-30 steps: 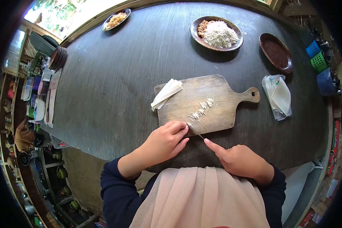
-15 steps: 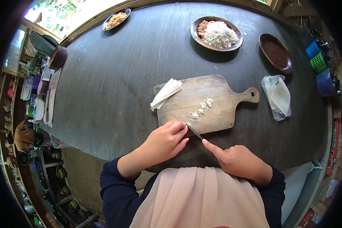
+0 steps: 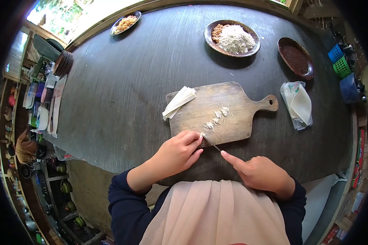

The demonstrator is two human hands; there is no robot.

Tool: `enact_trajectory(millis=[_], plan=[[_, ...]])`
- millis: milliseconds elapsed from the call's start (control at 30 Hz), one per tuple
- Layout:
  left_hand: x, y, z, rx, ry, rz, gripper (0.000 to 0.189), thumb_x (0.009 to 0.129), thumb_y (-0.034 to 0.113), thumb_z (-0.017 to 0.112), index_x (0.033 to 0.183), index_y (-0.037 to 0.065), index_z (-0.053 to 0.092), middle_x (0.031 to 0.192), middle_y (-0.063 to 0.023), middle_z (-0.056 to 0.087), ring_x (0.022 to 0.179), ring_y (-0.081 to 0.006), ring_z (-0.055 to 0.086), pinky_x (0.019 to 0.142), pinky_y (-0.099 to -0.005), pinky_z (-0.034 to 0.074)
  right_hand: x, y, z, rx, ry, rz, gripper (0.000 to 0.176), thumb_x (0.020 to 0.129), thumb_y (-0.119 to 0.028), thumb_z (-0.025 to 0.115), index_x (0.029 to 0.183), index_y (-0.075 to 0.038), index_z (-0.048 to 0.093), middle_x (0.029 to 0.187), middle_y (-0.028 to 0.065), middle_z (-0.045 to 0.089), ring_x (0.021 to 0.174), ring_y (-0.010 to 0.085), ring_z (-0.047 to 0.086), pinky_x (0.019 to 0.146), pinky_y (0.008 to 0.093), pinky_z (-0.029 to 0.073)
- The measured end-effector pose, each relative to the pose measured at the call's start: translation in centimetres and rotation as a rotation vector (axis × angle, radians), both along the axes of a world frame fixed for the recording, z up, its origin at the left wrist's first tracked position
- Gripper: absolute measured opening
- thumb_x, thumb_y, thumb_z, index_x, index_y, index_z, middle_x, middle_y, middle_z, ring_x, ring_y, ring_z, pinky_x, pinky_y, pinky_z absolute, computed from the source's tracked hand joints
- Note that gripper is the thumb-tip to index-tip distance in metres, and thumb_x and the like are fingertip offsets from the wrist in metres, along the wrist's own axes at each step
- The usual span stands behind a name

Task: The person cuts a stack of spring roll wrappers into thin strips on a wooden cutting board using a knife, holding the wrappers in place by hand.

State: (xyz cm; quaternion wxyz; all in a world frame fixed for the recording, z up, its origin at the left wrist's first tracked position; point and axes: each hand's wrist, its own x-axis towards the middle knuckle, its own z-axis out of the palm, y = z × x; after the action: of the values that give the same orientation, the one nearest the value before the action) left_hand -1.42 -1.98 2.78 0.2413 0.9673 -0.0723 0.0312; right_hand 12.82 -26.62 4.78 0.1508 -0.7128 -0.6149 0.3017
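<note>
At the board's near edge, the left hand pinches a mostly hidden white piece; the right hand grips the knife. With the blade so close, a slip could nick the left fingers.

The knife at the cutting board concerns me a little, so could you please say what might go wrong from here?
A slip of the knife in the right hand could nick the left hand, whose fingertips lie close to the blade. A bump might knock off the white strips, which overhang the left edge of the cutting board.
</note>
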Motion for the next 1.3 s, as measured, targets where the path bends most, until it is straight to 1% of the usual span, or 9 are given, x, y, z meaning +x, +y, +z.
enact_trajectory(millis=[400, 667, 867, 1000, 1100, 1167, 1300], plan=[[0.0, 0.1, 0.0, 0.002, -0.006, -0.001, 0.031, 0.090, 0.015, 0.069, 0.113, -0.005, 0.066, 0.115, -0.0142, 0.061, 0.105, -0.0297, 0.063, 0.090, -0.0361, 0.054, -0.2, 0.3, -0.4, 0.049, 0.023, -0.024, 0.067, 0.088, -0.009, 0.058, 0.152, -0.008, 0.038, 0.055, 0.0129, 0.057, 0.045, 0.0294, 0.059, 0.047, 0.0415, 0.049], [0.0, 0.0, 0.1, 0.014, 0.010, -0.004, 0.030, 0.090, 0.015, 0.069, 0.112, -0.006, 0.066, 0.115, -0.0147, 0.061, 0.106, -0.0298, 0.062, 0.090, -0.0360, 0.053, -0.4, 0.7, -0.7, 0.090, -0.026, -0.023, 0.066, 0.088, -0.010, 0.059, 0.151, -0.010, 0.040, 0.054, 0.0101, 0.057, 0.046, 0.0278, 0.060, 0.046, 0.0393, 0.049], [0.0, 0.0, 0.2, 0.018, 0.017, -0.007, 0.030, 0.090, 0.016, 0.069, 0.112, -0.006, 0.066, 0.114, -0.0144, 0.061, 0.105, -0.0295, 0.062, 0.089, -0.0358, 0.054, -0.4, 0.7, -0.8, 0.107, -0.016, -0.034, 0.065, 0.087, -0.009, 0.060, 0.150, -0.009, 0.042, 0.053, 0.0102, 0.056, 0.046, 0.0279, 0.060, 0.047, 0.0397, 0.049], [0.0, 0.0, 0.0, 0.017, 0.004, -0.001, 0.031, 0.090, 0.015, 0.069, 0.113, -0.005, 0.066, 0.114, -0.0140, 0.061, 0.104, -0.0291, 0.063, 0.089, -0.0356, 0.054, -0.2, 0.2, -0.1, 0.098, -0.002, -0.027, 0.065, 0.086, -0.009, 0.060, 0.149, -0.009, 0.043, 0.053, 0.0112, 0.056, 0.046, 0.0281, 0.060, 0.048, 0.0398, 0.049], [0.0, 0.0, 0.1, 0.025, -0.006, -0.005, 0.031, 0.091, 0.015, 0.068, 0.113, -0.005, 0.066, 0.113, -0.0136, 0.061, 0.104, -0.0288, 0.063, 0.088, -0.0354, 0.054, 0.0, -0.2, 0.3, 0.025, 0.017, -0.017, 0.065, 0.086, -0.008, 0.060, 0.149, -0.009, 0.043, 0.054, 0.0122, 0.056, 0.046, 0.0287, 0.059, 0.047, 0.0399, 0.049], [0.0, 0.0, 0.2, 0.017, 0.005, -0.006, 0.032, 0.091, 0.015, 0.068, 0.114, -0.006, 0.066, 0.113, -0.0137, 0.061, 0.104, -0.0288, 0.063, 0.089, -0.0355, 0.054, -0.1, -0.3, 0.0, 0.069, 0.019, -0.051, 0.063, 0.088, -0.006, 0.060, 0.148, -0.012, 0.045, 0.052, 0.0112, 0.053, 0.044, 0.0294, 0.056, 0.045, 0.0410, 0.046], [0.1, 0.0, 0.2, 0.019, 0.007, -0.010, 0.032, 0.091, 0.016, 0.068, 0.114, -0.006, 0.066, 0.114, -0.0137, 0.061, 0.104, -0.0287, 0.062, 0.089, -0.0355, 0.054, -0.1, 0.2, -0.1, 0.085, 0.035, -0.065, 0.062, 0.088, -0.006, 0.060, 0.148, -0.012, 0.044, 0.052, 0.0115, 0.053, 0.044, 0.0292, 0.056, 0.045, 0.0408, 0.046]])
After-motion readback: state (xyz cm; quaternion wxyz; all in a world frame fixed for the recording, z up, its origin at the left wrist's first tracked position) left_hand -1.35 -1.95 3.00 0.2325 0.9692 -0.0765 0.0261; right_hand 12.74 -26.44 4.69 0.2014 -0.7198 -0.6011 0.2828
